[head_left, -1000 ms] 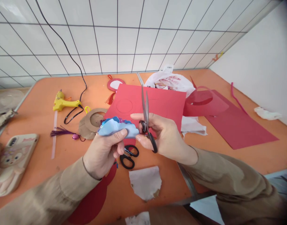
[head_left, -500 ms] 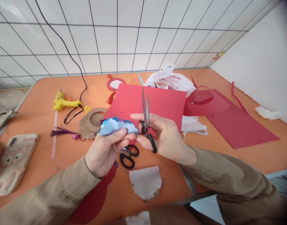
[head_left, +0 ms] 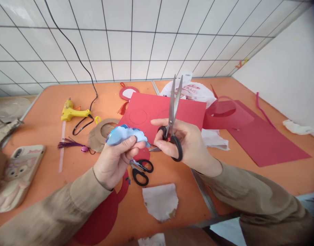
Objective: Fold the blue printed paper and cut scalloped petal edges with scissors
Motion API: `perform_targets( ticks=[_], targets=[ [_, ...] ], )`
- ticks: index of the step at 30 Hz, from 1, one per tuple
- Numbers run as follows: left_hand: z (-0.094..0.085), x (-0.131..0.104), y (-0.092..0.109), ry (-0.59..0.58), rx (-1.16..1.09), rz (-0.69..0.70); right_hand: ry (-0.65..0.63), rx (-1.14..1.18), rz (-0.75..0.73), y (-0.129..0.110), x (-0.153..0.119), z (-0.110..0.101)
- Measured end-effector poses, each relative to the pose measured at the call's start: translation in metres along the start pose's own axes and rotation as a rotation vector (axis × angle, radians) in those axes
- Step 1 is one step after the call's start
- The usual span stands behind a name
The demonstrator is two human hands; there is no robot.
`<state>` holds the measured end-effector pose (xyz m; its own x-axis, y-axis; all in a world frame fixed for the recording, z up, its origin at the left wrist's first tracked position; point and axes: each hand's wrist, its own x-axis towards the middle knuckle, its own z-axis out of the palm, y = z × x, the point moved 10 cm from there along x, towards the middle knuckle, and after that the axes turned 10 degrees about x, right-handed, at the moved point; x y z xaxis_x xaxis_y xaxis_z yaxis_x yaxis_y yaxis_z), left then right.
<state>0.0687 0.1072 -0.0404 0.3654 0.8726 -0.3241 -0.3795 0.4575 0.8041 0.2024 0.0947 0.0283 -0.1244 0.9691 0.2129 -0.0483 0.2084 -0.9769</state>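
Note:
My left hand (head_left: 115,159) pinches a light-blue paper cutout (head_left: 127,134) with a wavy edge; darker blue bits show along its top. In my right hand (head_left: 190,143) is a pair of scissors (head_left: 175,106) with black handles, blades slightly apart and pointing up. The scissors and the cutout do not touch. Below the hands, a second pair of black-handled scissors (head_left: 140,177) lies on the orange table (head_left: 190,191). Behind my hands lies a red sheet (head_left: 157,106) with drawn circles, partly covered by my right hand.
To the left are a yellow glue gun (head_left: 74,112) with a cord, a purple tassel (head_left: 69,143), a brown cardboard ring (head_left: 95,136) and a phone (head_left: 19,174). Dark red paper (head_left: 267,140) and a white plastic bag (head_left: 198,90) lie to the right and back. A torn white piece (head_left: 160,201) lies in front.
My right hand with the scissors has moved up and to the right, away from the cutout. The left hand stays nearly in place, still holding the cutout. The camera view has shifted slightly.

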Motion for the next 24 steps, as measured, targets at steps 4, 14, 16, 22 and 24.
perform_targets(
  ticks=[4,14,16,22,24],
  targets=[
    [-0.002,-0.001,0.005,0.012,0.024,0.051,-0.087,-0.053,0.038,-0.001,0.001,0.001],
    [0.008,-0.004,0.024,-0.071,0.163,0.190,-0.336,-0.172,0.077,-0.001,-0.004,0.013],
    [0.008,-0.004,0.025,-0.083,0.180,0.198,-0.391,-0.197,0.101,-0.001,-0.006,0.018],
    [0.012,-0.006,0.035,-0.128,0.267,0.288,-0.224,-0.097,0.014,-0.001,-0.002,0.007],
    [0.014,-0.007,0.032,-0.150,0.317,0.289,-0.091,0.009,-0.024,-0.001,-0.001,0.001]
  ],
)
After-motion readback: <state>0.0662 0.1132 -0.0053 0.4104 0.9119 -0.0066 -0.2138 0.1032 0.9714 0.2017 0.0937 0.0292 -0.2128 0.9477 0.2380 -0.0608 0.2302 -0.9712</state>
